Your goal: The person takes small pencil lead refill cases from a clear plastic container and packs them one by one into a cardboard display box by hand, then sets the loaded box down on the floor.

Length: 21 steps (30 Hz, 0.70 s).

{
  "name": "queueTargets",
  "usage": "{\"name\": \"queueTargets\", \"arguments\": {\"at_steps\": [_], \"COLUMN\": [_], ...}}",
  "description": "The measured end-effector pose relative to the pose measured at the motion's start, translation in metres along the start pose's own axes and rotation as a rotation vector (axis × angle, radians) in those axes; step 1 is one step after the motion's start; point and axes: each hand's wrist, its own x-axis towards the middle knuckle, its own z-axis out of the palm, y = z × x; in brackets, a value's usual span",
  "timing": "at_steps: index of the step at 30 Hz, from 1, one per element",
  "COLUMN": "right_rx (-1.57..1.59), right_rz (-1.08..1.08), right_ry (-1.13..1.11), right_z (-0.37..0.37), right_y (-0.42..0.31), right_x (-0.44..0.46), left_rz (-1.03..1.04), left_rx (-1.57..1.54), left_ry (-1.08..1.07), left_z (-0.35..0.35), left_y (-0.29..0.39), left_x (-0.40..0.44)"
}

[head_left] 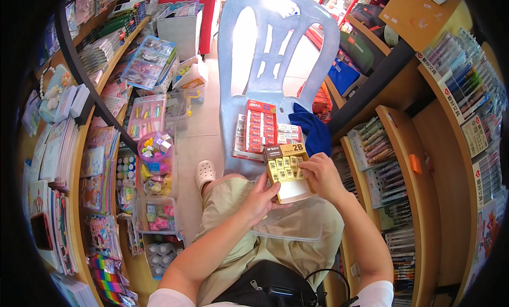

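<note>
A small open box [296,191] marked 2B holds several yellow erasers [285,169] in its upper part; the white bottom shows in the lower part. My left hand [260,197] is closed on its lower left side, thumb over the edge. At the upper right corner, my right hand [322,174] has its fingers bent together over the erasers; what they pinch, if anything, is hidden. Beyond, a red box of erasers [261,128] lies on white-and-red boxes [289,133] on the seat of a blue plastic chair [226,95].
A dark blue cloth [310,131] hangs on the chair's right side. A clear plastic lid [291,227] rests on my lap. Shelves of notebooks [53,227] stand left, pen racks [389,187] right. Bins and a pink basket [155,146] line the floor at left.
</note>
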Motion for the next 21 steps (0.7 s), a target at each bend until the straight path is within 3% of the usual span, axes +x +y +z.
{"name": "queueTargets", "arguments": {"at_steps": [7, 13, 21], "right_rx": [-0.079, -0.104, -0.109], "right_rz": [0.132, 0.013, 0.049], "right_ry": [-0.007, -0.085, -0.043], "right_z": [0.002, -0.008, 0.005], "right_y": [-0.012, -0.018, -0.012], "right_x": [0.001, -0.003, -0.001], "left_rz": [-0.001, -0.008, -0.003], "left_rx": [0.015, 0.006, -0.011], "left_ry": [0.002, 0.003, -0.017], "left_z": [-0.002, 0.0, -0.003], "left_y": [0.0, 0.001, -0.001], "left_x": [0.0, 0.0, 0.0]}}
